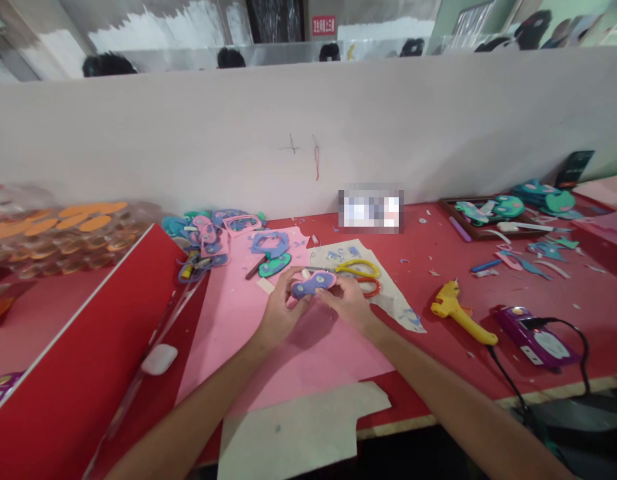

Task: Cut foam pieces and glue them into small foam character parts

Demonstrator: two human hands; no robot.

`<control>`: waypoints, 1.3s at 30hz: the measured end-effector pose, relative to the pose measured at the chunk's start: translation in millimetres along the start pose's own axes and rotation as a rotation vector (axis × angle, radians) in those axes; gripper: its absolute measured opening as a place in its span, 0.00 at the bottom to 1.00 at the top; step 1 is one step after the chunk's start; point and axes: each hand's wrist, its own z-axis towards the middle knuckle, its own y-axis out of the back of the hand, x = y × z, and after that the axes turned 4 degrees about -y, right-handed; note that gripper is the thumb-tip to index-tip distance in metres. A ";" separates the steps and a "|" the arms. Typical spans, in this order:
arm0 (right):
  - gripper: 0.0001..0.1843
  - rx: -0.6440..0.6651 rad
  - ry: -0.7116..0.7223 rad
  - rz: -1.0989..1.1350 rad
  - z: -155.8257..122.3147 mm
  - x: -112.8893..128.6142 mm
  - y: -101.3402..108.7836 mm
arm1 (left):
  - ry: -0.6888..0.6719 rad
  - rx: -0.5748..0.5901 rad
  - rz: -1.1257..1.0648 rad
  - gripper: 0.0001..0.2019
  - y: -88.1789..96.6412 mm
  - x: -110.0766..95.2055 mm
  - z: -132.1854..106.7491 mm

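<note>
My left hand (283, 310) and my right hand (347, 301) meet over a pink foam sheet (268, 347) on the red table. Together they pinch a small blue-purple foam cut-out (313, 283), the left at its left end, the right at its right end. Just beyond the hands lie yellow-handled scissors (357, 268) and red-handled scissors (371, 288) on a cream paper sheet (388, 293). More blue, pink and green foam shapes (223, 237) are piled to the far left of the hands.
A yellow glue gun (461, 313) and a purple device (536, 340) with a black cable lie at right. A dark tray (481, 217) of teal foam pieces sits far right. A red box (73, 373), white earbud case (159, 359) and bagged orange pieces (63, 230) stand left. A white partition (308, 127) backs the table.
</note>
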 end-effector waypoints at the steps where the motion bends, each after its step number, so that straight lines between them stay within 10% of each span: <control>1: 0.13 -0.001 0.001 0.003 0.0 0.2 -0.4 | 0.006 0.007 -0.009 0.24 -0.3 -0.5 -0.2; 25: 0.31 -0.029 -0.041 0.246 4.3 7.0 6.0 | 0.166 -0.106 -0.234 0.13 7.2 16.5 11.9; 34: 0.29 -0.080 -0.020 0.262 4.5 7.6 8.9 | -0.020 0.414 0.221 0.09 17.5 -4.3 8.4; 39: 0.25 -0.073 -0.005 0.243 5.9 7.6 12.6 | -0.141 0.427 0.428 0.11 17.1 -1.3 9.6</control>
